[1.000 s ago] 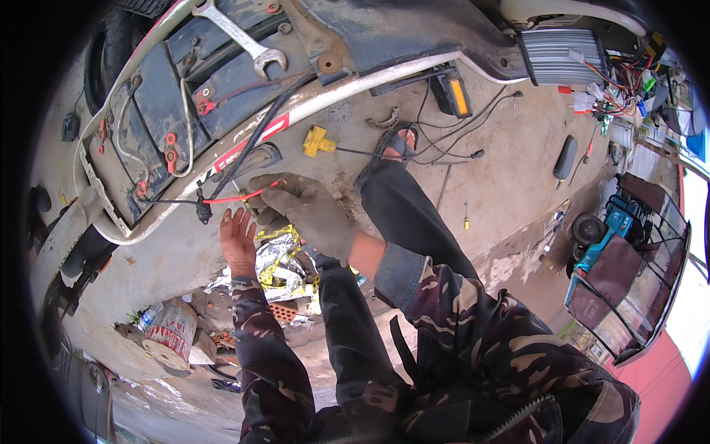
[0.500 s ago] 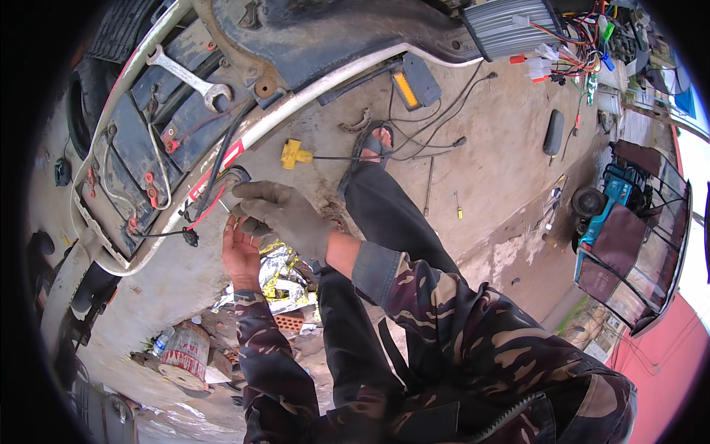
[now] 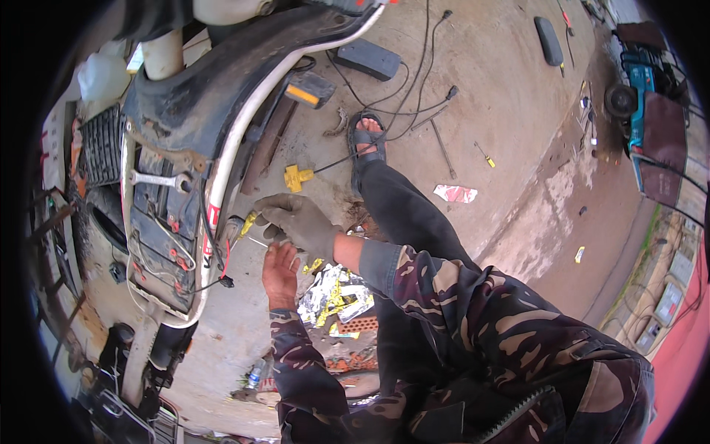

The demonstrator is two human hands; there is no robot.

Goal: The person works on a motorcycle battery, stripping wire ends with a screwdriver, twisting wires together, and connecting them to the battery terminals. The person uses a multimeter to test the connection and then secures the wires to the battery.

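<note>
My right hand (image 3: 296, 226), in a grey glove, pinches a small yellow object (image 3: 248, 222), too small to identify, near a red wire (image 3: 226, 253) and a thin pale strip. Just below it, my bare left hand (image 3: 281, 274) has its fingers curled up toward the glove; what they hold, if anything, is hidden. To their left is the vehicle's white-edged body (image 3: 214, 185), with an open compartment of dark batteries (image 3: 157, 244), cables and red terminals. A steel spanner (image 3: 159, 180) lies across it. A black connector (image 3: 226, 282) hangs beside the edge.
A yellow plug (image 3: 296, 177), black chargers (image 3: 366, 59), cables and a screwdriver (image 3: 484, 155) lie on the concrete floor (image 3: 518, 133). My sandalled foot (image 3: 367, 137) stands among them. Crumpled foil (image 3: 333, 296) and a brick (image 3: 359, 325) lie below. A blue vehicle (image 3: 640, 96) stands right.
The view has swung, so the compartment appears more upright. My hands are closer together than a second ago, and a small yellow object now shows in the gloved fingertips.
</note>
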